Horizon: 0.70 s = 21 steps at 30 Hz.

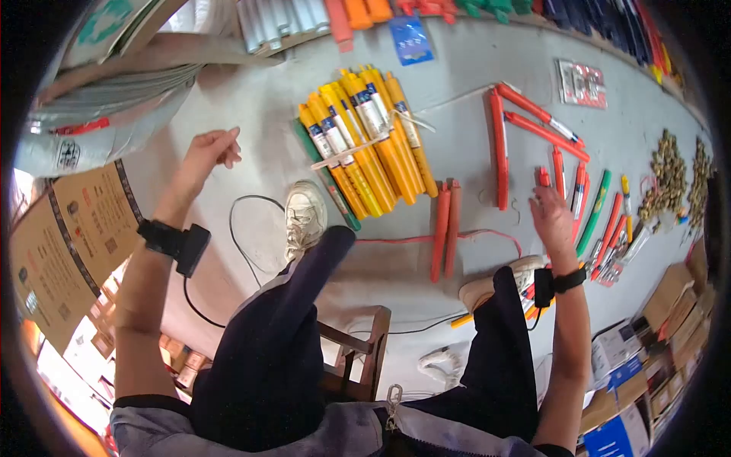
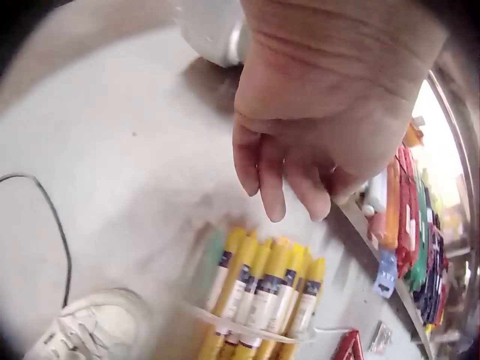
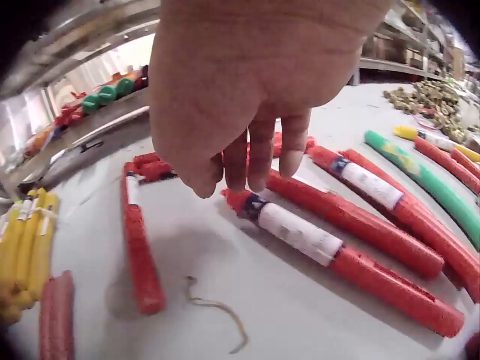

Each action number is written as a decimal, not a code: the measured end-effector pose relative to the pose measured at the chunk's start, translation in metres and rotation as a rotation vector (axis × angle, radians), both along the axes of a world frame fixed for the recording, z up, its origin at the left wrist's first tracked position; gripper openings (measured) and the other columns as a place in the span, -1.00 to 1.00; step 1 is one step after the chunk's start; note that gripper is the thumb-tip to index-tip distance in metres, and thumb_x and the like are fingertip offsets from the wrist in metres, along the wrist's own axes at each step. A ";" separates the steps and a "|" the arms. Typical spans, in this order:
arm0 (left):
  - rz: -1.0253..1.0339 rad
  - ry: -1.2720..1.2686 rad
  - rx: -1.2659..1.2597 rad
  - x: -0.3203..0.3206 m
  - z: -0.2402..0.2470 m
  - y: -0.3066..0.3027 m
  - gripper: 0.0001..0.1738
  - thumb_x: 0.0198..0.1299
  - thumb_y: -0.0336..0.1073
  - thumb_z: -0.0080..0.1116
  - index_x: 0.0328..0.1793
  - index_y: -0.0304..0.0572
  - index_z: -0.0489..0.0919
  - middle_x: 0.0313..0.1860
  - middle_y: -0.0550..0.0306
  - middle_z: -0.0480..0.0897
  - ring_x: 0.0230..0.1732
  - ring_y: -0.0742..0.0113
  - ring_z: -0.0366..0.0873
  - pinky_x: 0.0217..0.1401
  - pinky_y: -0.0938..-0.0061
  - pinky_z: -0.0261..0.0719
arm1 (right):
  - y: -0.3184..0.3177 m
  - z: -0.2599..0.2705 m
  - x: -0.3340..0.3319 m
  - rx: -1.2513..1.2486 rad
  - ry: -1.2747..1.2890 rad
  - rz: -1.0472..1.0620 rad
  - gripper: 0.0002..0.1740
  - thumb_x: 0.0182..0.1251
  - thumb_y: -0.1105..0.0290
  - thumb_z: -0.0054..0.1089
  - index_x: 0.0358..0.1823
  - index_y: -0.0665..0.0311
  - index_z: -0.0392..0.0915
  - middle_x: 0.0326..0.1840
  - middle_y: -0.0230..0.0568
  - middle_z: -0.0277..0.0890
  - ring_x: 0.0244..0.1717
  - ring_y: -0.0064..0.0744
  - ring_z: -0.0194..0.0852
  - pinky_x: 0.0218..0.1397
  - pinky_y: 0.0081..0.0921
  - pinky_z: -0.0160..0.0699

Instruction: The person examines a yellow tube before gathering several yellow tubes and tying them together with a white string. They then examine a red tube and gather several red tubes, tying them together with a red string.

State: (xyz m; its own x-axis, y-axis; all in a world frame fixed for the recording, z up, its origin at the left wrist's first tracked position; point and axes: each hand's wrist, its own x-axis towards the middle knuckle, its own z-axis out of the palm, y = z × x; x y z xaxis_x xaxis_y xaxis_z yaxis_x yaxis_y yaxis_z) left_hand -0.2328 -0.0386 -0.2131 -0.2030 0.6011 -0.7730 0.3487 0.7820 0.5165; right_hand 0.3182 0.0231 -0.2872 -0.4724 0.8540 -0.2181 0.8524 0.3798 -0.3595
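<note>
My right hand (image 1: 552, 217) hangs over the red tubes on the floor, its fingers relaxed and pointing down. In the right wrist view the fingertips are right by the dark-banded end of a red tube with a white label (image 3: 300, 232); nothing is gripped. Other red tubes (image 3: 367, 225) lie behind and beside it, along with a green tube (image 3: 427, 180). Off to the left, my left hand (image 1: 209, 156) is in the air with loosely bent fingers and holds nothing. Nearest to it is a bundle of yellow tubes (image 1: 365, 145) with white labels, bound by a pale strap.
Two red tubes (image 1: 442, 228) lie between the bundle and my right foot. Small brass-coloured parts (image 1: 668, 171) are heaped at the right. Cardboard boxes (image 1: 84, 228) flank the left side, and a shelf with coloured tubes (image 1: 350, 23) runs along the far side. A black cable (image 1: 236, 221) curls beside my left shoe (image 1: 304, 213).
</note>
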 end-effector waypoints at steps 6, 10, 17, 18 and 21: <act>0.137 -0.140 0.017 0.004 -0.046 -0.075 -0.74 0.13 -0.25 0.02 -0.20 -0.34 0.50 -0.36 0.15 0.53 -0.30 0.45 0.47 -0.23 0.59 0.41 | -0.002 0.044 -0.074 -0.159 -0.022 0.288 -0.79 -0.02 0.42 0.16 -0.30 0.26 0.46 -0.34 -0.16 0.47 -0.35 -0.20 0.46 -0.31 -0.38 0.45; -0.362 0.045 0.142 -0.012 -0.054 -0.102 -0.76 0.09 -0.34 0.01 -0.13 -0.30 0.49 -0.32 0.05 0.53 -0.26 0.33 0.48 -0.17 0.52 0.41 | -0.032 0.059 0.017 -0.217 -0.064 -0.211 -0.88 0.04 0.42 0.11 -0.36 0.24 0.47 -0.35 -0.16 0.49 -0.42 -0.24 0.49 -0.38 -0.42 0.47; -0.165 0.107 -0.032 -0.100 0.001 -0.180 -0.71 0.17 -0.17 -0.04 -0.25 -0.28 0.53 -0.54 0.22 0.52 -0.59 0.53 0.30 -0.51 0.62 0.30 | -0.247 0.217 0.179 -0.214 -0.394 -0.914 -0.84 0.07 0.30 0.03 -0.38 0.21 0.51 -0.40 -0.13 0.51 -0.31 -0.10 0.46 -0.25 -0.29 0.44; -0.210 0.120 -0.005 -0.112 0.022 -0.187 -0.71 0.17 -0.17 -0.04 -0.25 -0.28 0.53 -0.54 0.22 0.52 -0.59 0.53 0.30 -0.51 0.62 0.30 | -0.288 0.232 0.188 -0.240 -0.426 -1.035 -0.82 0.07 0.28 0.03 -0.38 0.20 0.52 -0.40 -0.13 0.51 -0.30 -0.10 0.46 -0.25 -0.29 0.43; 0.019 0.118 0.086 -0.130 0.080 -0.192 -0.71 0.16 -0.14 -0.02 -0.28 -0.22 0.53 -0.54 0.24 0.52 -0.62 0.56 0.28 -0.55 0.68 0.26 | -0.383 0.244 0.181 -0.266 -0.458 -1.247 -0.79 0.07 0.24 0.04 -0.37 0.18 0.54 -0.39 -0.12 0.52 -0.28 -0.10 0.47 -0.24 -0.28 0.43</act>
